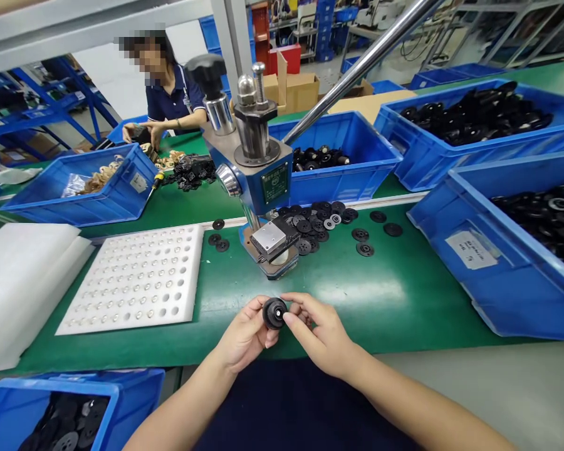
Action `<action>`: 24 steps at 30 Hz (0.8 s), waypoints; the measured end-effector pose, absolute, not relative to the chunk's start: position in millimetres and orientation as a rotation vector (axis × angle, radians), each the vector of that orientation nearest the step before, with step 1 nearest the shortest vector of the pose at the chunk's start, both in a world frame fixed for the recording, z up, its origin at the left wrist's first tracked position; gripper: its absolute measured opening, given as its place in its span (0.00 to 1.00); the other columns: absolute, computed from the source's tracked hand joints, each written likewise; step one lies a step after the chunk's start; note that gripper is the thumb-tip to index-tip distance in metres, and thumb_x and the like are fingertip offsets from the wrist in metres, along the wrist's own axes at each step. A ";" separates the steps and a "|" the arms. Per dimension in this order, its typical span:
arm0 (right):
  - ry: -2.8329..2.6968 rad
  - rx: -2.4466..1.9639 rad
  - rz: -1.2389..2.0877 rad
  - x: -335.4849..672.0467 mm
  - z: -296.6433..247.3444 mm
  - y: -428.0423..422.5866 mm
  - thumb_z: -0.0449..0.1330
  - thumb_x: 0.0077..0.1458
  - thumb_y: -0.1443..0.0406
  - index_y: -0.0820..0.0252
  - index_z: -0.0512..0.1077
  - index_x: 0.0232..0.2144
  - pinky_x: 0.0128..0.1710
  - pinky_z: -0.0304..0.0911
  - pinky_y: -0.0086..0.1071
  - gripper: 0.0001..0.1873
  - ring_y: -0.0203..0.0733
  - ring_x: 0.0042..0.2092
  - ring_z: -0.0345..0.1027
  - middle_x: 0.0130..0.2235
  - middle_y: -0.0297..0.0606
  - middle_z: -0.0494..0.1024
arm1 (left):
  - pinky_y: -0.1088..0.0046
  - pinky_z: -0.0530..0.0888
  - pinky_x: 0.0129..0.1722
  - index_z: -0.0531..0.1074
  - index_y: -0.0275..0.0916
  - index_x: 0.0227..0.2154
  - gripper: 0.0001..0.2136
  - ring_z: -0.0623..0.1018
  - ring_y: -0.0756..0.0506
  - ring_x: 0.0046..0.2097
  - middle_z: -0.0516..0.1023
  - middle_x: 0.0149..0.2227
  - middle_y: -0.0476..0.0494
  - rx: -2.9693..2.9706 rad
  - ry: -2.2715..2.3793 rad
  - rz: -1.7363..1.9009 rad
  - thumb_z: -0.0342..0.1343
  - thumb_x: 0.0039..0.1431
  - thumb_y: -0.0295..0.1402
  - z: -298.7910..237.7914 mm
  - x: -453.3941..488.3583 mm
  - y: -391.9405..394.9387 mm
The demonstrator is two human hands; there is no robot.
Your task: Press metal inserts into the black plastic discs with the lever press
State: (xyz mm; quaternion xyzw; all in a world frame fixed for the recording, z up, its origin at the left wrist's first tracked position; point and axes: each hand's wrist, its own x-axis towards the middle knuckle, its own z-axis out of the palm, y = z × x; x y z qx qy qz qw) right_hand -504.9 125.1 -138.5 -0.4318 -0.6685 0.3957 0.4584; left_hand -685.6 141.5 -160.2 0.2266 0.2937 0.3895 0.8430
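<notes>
Between my two hands, just above the near part of the green bench, is a round black plastic part [273, 313] with a stepped hub and a small bright metal centre. My left hand [247, 332] is closed around its left side. From the right, my right hand [319, 329] pinches it, thumb near the metal centre and index finger along the top edge. Straight ahead stands a blue hand press [267, 181] with a long steel lever. A silver metal block [269, 238] sits at its base, and a pile of black discs [313, 225] lies just behind to the right.
A white foam tray [136, 275] with rows of small metal pieces lies left, beside white foam sheets [23, 288]. Blue bins of black parts stand at right [498, 250], behind [348, 169] and lower left [136, 401]. A co-worker [173, 100] handles parts across the bench.
</notes>
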 end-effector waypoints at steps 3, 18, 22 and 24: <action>-1.536 -1.094 1.207 -505.2 -137.4 125.7 0.53 0.64 0.62 0.62 0.69 0.49 0.26 0.60 0.25 0.14 0.30 0.26 0.62 0.27 0.30 0.68 | 0.80 0.66 0.23 0.72 0.38 0.38 0.17 0.71 0.54 0.23 0.72 0.26 0.52 0.567 0.664 0.852 0.69 0.52 0.42 -162.1 -686.5 142.6; -1.432 -1.345 1.586 -487.0 -162.3 132.6 0.55 0.53 0.67 0.60 0.69 0.44 0.29 0.59 0.26 0.14 0.30 0.27 0.64 0.28 0.30 0.72 | 0.73 0.72 0.32 0.76 0.37 0.41 0.13 0.74 0.49 0.30 0.76 0.29 0.47 1.021 0.952 0.791 0.63 0.57 0.40 -194.5 -685.6 143.5; -1.488 -1.303 1.790 -475.0 -171.1 126.5 0.52 0.53 0.68 0.59 0.69 0.48 0.27 0.59 0.25 0.19 0.30 0.25 0.64 0.28 0.29 0.72 | 0.72 0.72 0.32 0.77 0.37 0.38 0.13 0.74 0.48 0.30 0.76 0.28 0.47 1.067 0.954 0.706 0.63 0.56 0.41 -201.9 -679.7 140.0; -1.445 -1.285 1.867 -472.2 -175.6 122.9 0.52 0.55 0.66 0.58 0.68 0.51 0.26 0.59 0.25 0.21 0.31 0.25 0.65 0.28 0.29 0.70 | 0.72 0.72 0.33 0.77 0.37 0.39 0.13 0.75 0.48 0.31 0.77 0.29 0.46 1.085 0.946 0.681 0.61 0.56 0.40 -205.9 -675.8 138.1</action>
